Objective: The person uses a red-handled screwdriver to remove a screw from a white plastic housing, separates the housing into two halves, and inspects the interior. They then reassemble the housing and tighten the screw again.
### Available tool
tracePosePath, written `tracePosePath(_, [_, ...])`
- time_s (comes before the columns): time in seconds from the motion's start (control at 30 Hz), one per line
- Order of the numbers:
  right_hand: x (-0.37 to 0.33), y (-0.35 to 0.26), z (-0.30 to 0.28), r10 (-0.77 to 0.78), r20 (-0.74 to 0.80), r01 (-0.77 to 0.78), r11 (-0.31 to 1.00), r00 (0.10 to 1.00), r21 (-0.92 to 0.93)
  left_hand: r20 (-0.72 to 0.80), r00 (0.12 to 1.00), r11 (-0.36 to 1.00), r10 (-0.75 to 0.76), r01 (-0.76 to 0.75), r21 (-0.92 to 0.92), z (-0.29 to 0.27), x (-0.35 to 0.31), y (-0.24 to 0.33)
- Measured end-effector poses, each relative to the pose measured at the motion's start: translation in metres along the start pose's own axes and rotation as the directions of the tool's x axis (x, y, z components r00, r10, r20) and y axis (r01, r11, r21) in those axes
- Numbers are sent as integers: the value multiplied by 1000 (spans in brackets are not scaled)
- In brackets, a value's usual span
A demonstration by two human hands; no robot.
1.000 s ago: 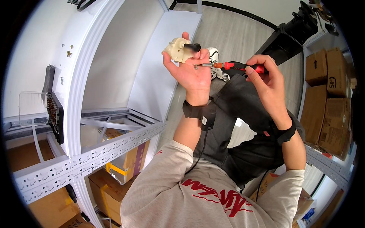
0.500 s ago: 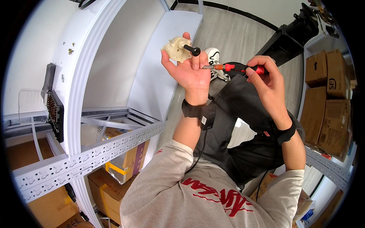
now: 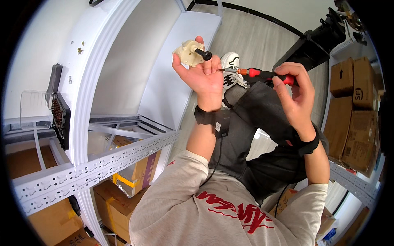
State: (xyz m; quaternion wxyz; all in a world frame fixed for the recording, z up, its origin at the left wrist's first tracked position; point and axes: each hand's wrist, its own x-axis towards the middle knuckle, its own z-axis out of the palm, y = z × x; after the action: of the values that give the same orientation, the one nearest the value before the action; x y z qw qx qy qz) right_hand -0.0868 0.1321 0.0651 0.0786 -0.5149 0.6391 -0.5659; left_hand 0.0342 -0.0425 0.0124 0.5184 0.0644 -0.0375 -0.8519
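My left hand point(image 3: 205, 83) is turned palm up and grips a round cream plastic housing point(image 3: 186, 55) between thumb and fingers. From the housing sticks a short shaft with a black cylindrical end point(image 3: 206, 55), pointing toward the right. A red and black screwdriver point(image 3: 266, 75) lies level in my right hand point(image 3: 298, 96), thumb and fingers closed around the rear of its handle. Its thin bit reaches the curled fingertips of my left hand; whether it touches them I cannot tell.
On the white shelf at left lie small brass-coloured screws point(image 3: 80, 51), a black bit case point(image 3: 60, 121) and a dark flat strip point(image 3: 54, 82). Cardboard boxes point(image 3: 359, 133) fill the right-hand rack. A black bin-like object point(image 3: 301, 51) stands at the far right.
The right hand and screwdriver have shifted slightly right, and a thin bit now shows beyond the silver shank. The left hand still holds the housing, moved barely leftward.
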Motion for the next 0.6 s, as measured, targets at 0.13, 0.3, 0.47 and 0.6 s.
tracePosePath(0.13, [2,-6,5,214,-52,-192,942,975,275,-54,997,998,-46,43,-49,-1,-2,-2])
tracePosePath(0.3, [7,-1,-4,266,-75,-229,919,961,322,-9,995,995,-95,95,-31,-6,-8,-12])
tracePosePath(0.47, [12,3,-3,105,-160,-52,952,982,303,-28,982,982,-189,188,-25,-1,-19,-28])
tracePosePath(0.6, [20,2,2,-126,-133,141,984,983,109,-43,963,963,-266,267,39,10,-32,-44])
